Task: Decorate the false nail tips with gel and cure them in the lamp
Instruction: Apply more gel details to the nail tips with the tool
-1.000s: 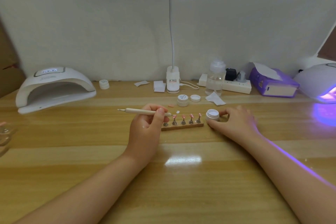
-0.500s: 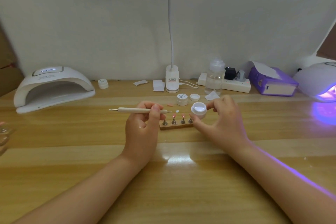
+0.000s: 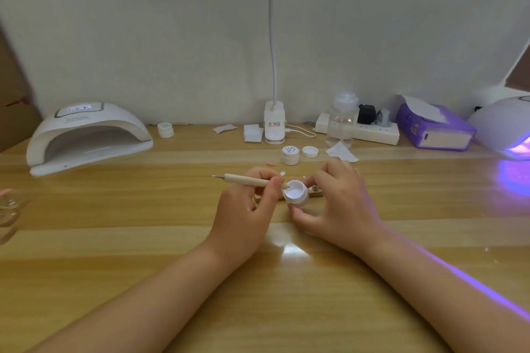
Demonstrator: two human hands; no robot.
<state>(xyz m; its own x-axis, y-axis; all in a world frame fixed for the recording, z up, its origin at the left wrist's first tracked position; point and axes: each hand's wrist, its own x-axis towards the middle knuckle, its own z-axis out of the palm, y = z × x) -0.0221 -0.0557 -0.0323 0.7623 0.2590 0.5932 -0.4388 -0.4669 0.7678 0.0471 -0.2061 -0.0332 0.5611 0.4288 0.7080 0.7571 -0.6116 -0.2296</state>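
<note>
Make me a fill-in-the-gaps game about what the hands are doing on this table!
1. The left hand holds a wooden ____ whose tip reaches the open jar.
2. The right hand holds a small white ____ tilted toward the camera.
3. The lamp glowing purple sits at the table's ____ edge.
4. The white lamp at the left is ____ inside.

Missing words: pen; jar; right; dark
</note>
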